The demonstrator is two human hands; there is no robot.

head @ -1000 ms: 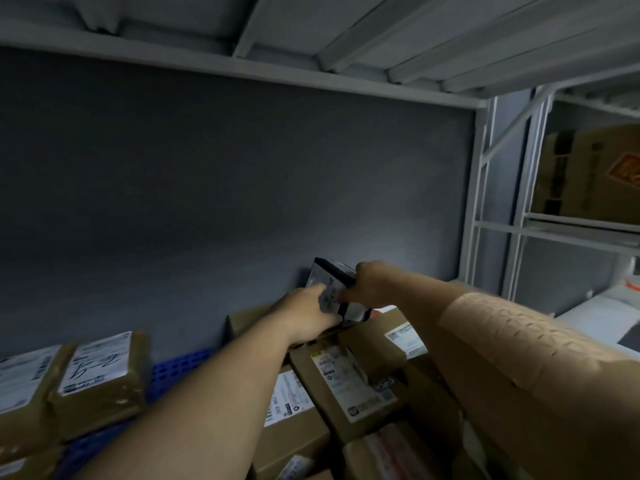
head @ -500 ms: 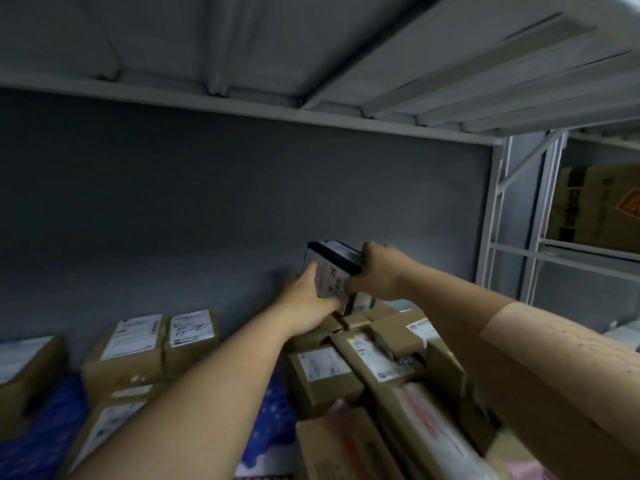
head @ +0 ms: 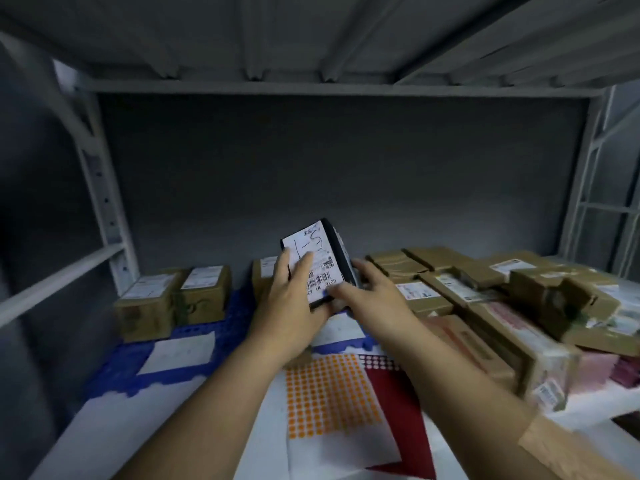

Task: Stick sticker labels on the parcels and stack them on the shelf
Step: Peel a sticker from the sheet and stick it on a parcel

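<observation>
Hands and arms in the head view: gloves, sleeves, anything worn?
No gloves, rings or watch visible. The left hand and right hand are bare, and both forearms are bare nearly to the frame edge. Only the right arm shows clothing: a tan, textured sleeve at the lower right corner. No sleeve shows on the left arm.

Two boxes (head: 171,299) stood left on the shelf (head: 104,427), a parcel pile (head: 485,296) right, sticker sheets (head: 329,393) in front between them.
</observation>
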